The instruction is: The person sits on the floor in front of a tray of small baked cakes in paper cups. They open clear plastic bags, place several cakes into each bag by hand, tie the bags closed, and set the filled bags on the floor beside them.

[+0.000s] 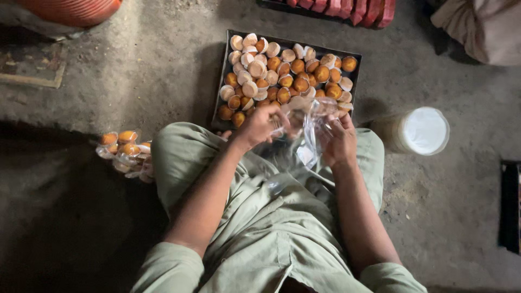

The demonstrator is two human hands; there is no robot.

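Observation:
A dark baking tray (223, 70) on the floor in front of my knees holds several small golden cupcakes (293, 68) in paper cups. Over its near edge, both hands hold a clear plastic bag (310, 122). My left hand (259, 125) grips the bag's left side and looks to have a cupcake at its fingertips. Gripping the bag's right side is my right hand (341, 140). More clear bags lie on my lap (282, 182).
Filled clear bags of cupcakes (124, 152) lie on the floor to my left. A jar with a white lid (423, 130) stands at the right. A red ridged tray (347, 8) sits beyond the baking tray. An orange tub (70, 10) is at top left.

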